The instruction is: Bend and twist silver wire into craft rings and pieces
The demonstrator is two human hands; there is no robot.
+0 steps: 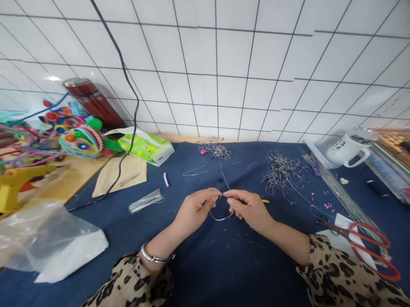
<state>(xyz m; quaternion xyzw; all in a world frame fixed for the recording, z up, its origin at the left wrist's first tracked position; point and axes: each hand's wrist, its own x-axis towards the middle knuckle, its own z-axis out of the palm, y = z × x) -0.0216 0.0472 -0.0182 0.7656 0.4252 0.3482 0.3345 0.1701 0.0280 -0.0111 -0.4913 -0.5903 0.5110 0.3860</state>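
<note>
Between my two hands, above the dark blue cloth, is a thin silvery wire (222, 219) bent into a rounded loop. My left hand (198, 209) pinches the loop's upper left side between thumb and fingers. Close beside it, my right hand (248, 207) pinches the upper right side. One loose wire end sticks up and away past the right fingertips. The exact spot where the wire ends meet is partly hidden by the fingers. A small yellow-handled item (265, 201) lies partly behind my right hand.
Tangled wire (283, 172) lies to the right, near red-handled scissors (374, 250) and a white mug (349, 149). A bundle of cut wires (146, 201) rests on the left, with a plastic bag (69, 250) nearer. A black cable (134, 100) hangs down onto the table. Farther left is a yellow glue gun (9, 182).
</note>
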